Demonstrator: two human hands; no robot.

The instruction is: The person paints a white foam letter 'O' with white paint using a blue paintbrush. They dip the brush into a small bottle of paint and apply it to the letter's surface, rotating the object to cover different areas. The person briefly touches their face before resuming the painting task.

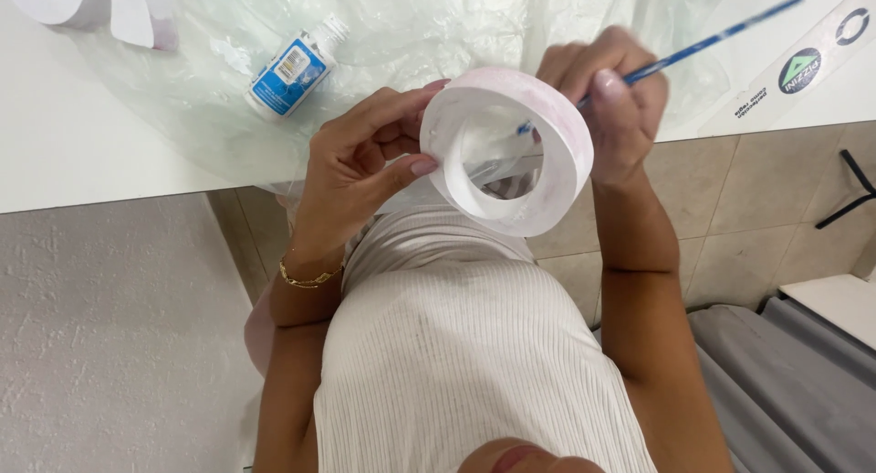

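We find the left hand [351, 167] pinching the white paper ring [507, 150] by its rim, the right hand [607, 94] closed on a blue brush [703, 44] reaching inside; a thin rim could buckle under pressure.

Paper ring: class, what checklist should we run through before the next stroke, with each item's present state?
1. Left hand pinches the paper ring: ok.
2. Right hand grips the thin blue tool: ok.
3. Tool tip reaches inside the ring: ok.
4. Small bottle upright: not ok, it lies on its side.
5. Bottle capped: cannot tell.
6. Plastic sheet covers the white table: ok.
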